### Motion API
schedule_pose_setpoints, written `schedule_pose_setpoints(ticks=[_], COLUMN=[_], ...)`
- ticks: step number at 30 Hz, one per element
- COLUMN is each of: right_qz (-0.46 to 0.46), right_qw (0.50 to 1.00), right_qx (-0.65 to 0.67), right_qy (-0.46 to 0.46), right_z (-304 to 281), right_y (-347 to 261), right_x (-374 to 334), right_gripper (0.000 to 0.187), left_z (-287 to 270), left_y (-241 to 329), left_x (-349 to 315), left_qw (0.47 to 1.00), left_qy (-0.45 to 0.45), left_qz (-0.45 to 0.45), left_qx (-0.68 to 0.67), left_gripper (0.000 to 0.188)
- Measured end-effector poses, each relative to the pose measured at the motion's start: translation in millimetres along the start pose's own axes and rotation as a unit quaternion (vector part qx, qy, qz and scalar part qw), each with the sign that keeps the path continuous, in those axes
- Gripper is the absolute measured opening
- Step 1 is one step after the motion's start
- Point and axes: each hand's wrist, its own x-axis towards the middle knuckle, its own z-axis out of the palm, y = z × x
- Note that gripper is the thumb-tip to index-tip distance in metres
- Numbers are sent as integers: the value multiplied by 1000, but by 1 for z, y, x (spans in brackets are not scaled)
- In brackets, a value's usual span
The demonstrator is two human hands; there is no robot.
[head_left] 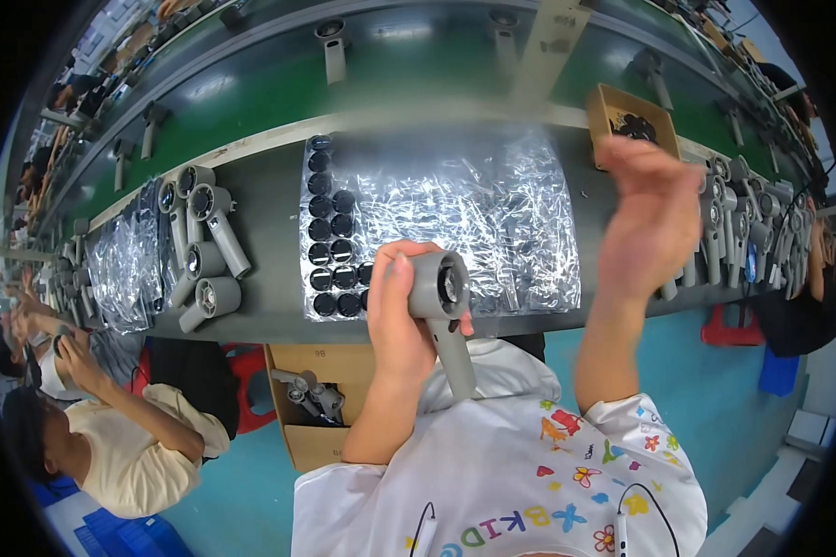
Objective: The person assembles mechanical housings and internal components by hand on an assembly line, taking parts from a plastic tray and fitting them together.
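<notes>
My left hand is closed around the round head of a grey hair dryer, held in front of my chest. Its open round end faces right, showing dark parts inside, and the handle slants downward. Raised at the right, my right hand is smeared by motion, so I cannot see whether it holds anything. Just beyond its fingers stands a small cardboard box of small black parts. On the bench in front of me, rows of round black caps lie along the left side of a clear plastic sheet.
More grey hair dryers lie to the left and in a crowded group at the right. A green conveyor belt runs behind the bench. Below the bench, an open carton contains grey parts. A co-worker sits at the left.
</notes>
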Motion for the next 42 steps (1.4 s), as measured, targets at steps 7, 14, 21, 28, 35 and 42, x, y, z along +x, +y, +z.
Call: schedule_pose_setpoints(ticks=[7, 14, 21, 28, 35, 42], right_qz=[136, 133, 274, 300, 359, 312], right_qw=[990, 991, 944, 945, 927, 950], right_qx=[-5, 13, -50, 95, 88, 1], right_qy=[-44, -29, -178, -94, -67, -14], right_z=[59, 54, 40, 62, 42, -27], right_y=[8, 16, -7, 0, 9, 14], right_x=[-59, -48, -65, -51, -51, -55], right_gripper=[60, 58, 60, 75, 59, 47], left_z=[22, 26, 26, 23, 10, -14], left_y=[-26, -15, -10, -2, 0, 2], left_x=[-13, -10, -6, 7, 16, 23], left_qw=[936, 992, 921, 994, 985, 983], left_qy=[-53, -11, -29, -67, -1, -85], left_qz=[262, 97, 274, 36, -139, -122], left_qx=[230, 84, 275, 74, -99, -107], left_gripper=[20, 29, 28, 27, 33, 42])
